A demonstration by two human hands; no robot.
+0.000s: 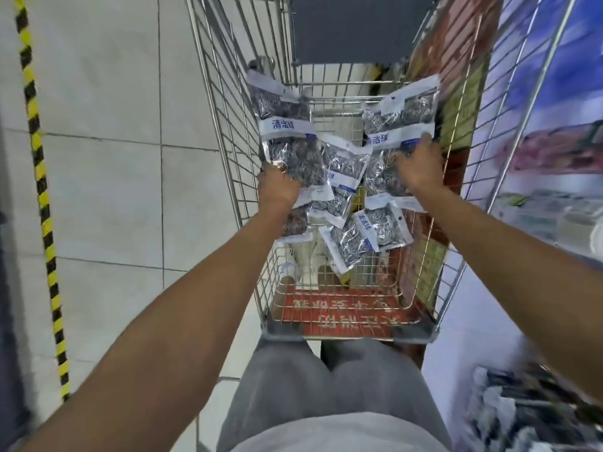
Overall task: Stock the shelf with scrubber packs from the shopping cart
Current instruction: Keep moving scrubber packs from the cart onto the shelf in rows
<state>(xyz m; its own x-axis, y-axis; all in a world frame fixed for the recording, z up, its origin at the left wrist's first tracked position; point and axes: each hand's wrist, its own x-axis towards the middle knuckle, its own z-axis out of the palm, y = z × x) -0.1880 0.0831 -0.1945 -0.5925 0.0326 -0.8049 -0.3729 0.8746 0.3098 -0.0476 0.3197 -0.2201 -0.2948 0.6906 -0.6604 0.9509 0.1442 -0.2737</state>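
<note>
1. The shopping cart (326,334) stands in front of the person; loose scrubber packs (362,236) lie in its basket.
2. The left hand (277,187) grips the left pack (287,148) by its lower edge; the right hand (421,164) lies across the right pack (401,125).
3. Risk: these slick bags, pinched only at the edges, could slide from the fingers back into the cart.

Pale grey floor tiles (107,102) with dark grout lines fill the left half of the frame. A yellow-and-black hazard stripe (39,177) runs down the far left edge, top to bottom. Along the right edge stands a blurred display (554,132) in blue, purple and white. Light is even and flat.
</note>
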